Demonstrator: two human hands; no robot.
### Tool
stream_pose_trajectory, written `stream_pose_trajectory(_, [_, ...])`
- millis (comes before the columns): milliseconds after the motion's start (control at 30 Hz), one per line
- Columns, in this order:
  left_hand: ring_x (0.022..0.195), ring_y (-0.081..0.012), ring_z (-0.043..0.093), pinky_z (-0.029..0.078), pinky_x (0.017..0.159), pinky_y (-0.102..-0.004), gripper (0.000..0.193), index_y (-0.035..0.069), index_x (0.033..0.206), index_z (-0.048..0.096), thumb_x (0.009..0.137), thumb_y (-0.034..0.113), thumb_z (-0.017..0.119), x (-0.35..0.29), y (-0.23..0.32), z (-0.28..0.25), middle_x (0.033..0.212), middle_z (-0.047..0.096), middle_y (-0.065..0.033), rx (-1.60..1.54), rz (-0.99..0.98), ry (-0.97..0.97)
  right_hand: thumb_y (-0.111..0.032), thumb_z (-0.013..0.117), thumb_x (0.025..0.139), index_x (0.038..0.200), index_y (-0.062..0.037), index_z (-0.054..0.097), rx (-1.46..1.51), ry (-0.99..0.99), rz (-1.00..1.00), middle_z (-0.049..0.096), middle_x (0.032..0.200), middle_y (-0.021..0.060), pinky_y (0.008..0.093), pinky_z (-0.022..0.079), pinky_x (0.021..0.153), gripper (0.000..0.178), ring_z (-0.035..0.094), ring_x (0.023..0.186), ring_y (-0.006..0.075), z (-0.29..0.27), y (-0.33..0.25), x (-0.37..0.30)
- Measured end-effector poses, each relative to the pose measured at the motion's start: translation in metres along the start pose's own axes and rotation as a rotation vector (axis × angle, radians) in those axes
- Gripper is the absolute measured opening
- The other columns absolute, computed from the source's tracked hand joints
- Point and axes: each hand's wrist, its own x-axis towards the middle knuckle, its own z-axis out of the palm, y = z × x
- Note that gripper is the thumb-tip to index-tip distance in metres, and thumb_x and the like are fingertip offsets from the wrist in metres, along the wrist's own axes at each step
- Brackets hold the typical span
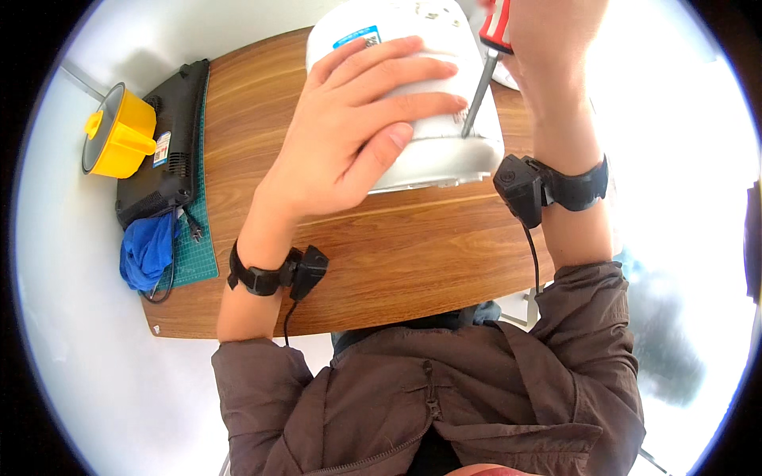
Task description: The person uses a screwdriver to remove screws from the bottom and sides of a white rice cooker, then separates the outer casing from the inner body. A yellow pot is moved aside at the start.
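A white, rounded plastic appliance housing with a blue label lies at the far middle of the table. My left hand rests flat across its top, fingers stretched out and apart. In my closed right hand is a screwdriver with a red and white handle and a grey shaft. Its shaft slants down and its tip meets the housing's near right part, close to the silvery-white end face. The right fingers are partly cut off by the upper edge of the view.
On the left, a yellow pot with a lid stands on a black flat device. A blue cloth, a cable plug and a green cutting mat lie nearby. The wooden table has a curved near edge.
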Motion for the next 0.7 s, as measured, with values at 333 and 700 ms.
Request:
stream_pose_trajectory(333, [0.145, -0.0309, 0.044, 0.024, 0.121, -0.0475, 0.044, 0.018, 0.128, 0.073, 0.103, 0.026, 0.038, -0.005, 0.006, 0.003, 0.147, 0.061, -0.0051, 0.024, -0.048, 0.017, -0.014, 0.053, 0.099, 0.116, -0.0027, 0.055, -0.118, 0.163, 0.397, 0.054, 0.072, 0.0032, 0.0257, 0.041, 0.037, 0.021, 0.051, 0.045, 0.011, -0.013, 0.033, 0.004])
stream_pose_trajectory(700, [0.131, -0.0319, 0.053, 0.038, 0.112, -0.0417, 0.043, 0.008, 0.139, 0.061, 0.103, 0.028, 0.049, 0.019, -0.047, 0.001, 0.146, 0.057, -0.0147, 0.147, -0.039, 0.145, -0.018, 0.058, 0.099, 0.121, -0.0009, 0.059, -0.202, 0.201, 0.548, 0.058, 0.085, 0.0072, 0.0272, 0.043, 0.041, 0.028, 0.054, 0.05, 0.0121, -0.015, 0.061, 0.004])
